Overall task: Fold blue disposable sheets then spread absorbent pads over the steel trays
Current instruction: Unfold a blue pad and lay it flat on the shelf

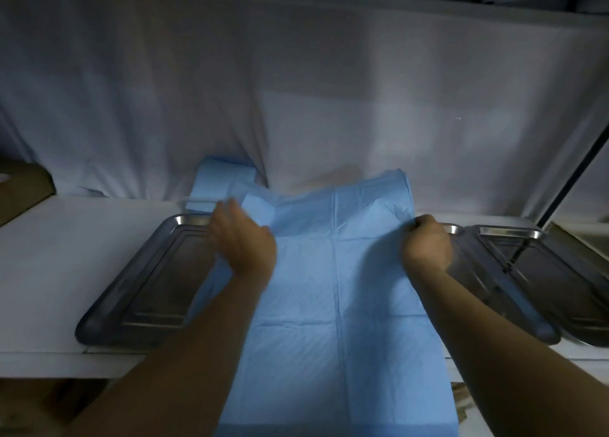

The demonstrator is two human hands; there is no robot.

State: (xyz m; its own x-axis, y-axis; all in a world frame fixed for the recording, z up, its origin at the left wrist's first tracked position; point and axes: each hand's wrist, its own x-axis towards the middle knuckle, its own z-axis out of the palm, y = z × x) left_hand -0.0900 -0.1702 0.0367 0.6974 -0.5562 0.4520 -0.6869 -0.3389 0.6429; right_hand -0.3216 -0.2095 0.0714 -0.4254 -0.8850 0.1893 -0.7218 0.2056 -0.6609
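Observation:
A large blue disposable sheet (336,304) lies spread over the middle of the white table, its near end hanging past the front edge. My left hand (242,238) holds its far left part, where the top is folded over. My right hand (426,242) pinches the sheet's right edge in curled fingers. A steel tray (138,291) lies partly under the sheet on the left. Two more steel trays (487,288) (566,291) show on the right. A folded stack of blue sheets (224,179) sits behind, against the backdrop.
A white cloth backdrop (296,90) hangs right behind the table. A brown cardboard box (23,186) stands at the far left. A dark pole (573,172) slants down at the right. The white table top (49,255) shows left of the trays.

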